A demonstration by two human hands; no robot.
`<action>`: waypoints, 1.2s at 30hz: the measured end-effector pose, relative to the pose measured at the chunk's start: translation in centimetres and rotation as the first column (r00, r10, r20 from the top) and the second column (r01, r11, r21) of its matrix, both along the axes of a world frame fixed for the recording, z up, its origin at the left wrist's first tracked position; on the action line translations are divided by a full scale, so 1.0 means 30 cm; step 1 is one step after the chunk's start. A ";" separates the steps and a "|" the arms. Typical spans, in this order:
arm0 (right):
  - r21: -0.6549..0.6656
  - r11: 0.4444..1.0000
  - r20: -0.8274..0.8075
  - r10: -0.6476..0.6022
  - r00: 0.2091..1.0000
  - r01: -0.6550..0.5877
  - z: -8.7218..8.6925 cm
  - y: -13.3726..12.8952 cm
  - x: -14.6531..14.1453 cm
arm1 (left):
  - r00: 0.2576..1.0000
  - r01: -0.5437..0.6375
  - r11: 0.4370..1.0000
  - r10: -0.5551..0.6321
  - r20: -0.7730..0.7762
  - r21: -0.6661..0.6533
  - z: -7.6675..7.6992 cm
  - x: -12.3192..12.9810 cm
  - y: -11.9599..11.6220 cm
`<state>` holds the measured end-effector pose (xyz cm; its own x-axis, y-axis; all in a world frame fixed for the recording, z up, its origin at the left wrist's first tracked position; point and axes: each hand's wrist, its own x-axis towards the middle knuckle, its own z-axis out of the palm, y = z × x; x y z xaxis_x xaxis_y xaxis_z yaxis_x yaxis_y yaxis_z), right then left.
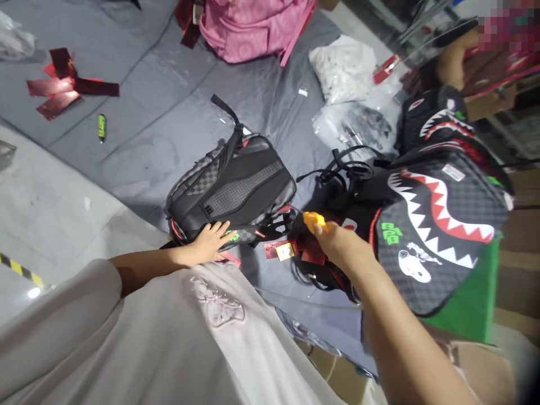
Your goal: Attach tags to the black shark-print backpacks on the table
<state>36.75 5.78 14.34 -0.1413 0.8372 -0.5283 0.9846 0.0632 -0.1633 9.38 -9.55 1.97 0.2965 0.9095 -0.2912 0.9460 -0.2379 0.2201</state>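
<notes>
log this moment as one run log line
left hand: on black backpack | right hand: holding yellow-orange tool | nearby: shark-mouth backpack

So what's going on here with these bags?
The left hand lies spread on the edge of a dark checkered backpack, which rests on a grey covering with its padded back facing up. The right hand grips an orange-yellow object just beside it; exactly what that is, I can't tell. Below that hand are red tags. Shark-mouth bags are piled to the right, and a pink backpack sits at the far side.
</notes>
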 end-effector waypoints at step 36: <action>0.057 0.996 0.081 -0.079 0.994 0.075 -0.064 -0.368 -0.110 | 0.738 -0.530 0.844 0.413 0.534 0.079 0.071 -0.177 0.142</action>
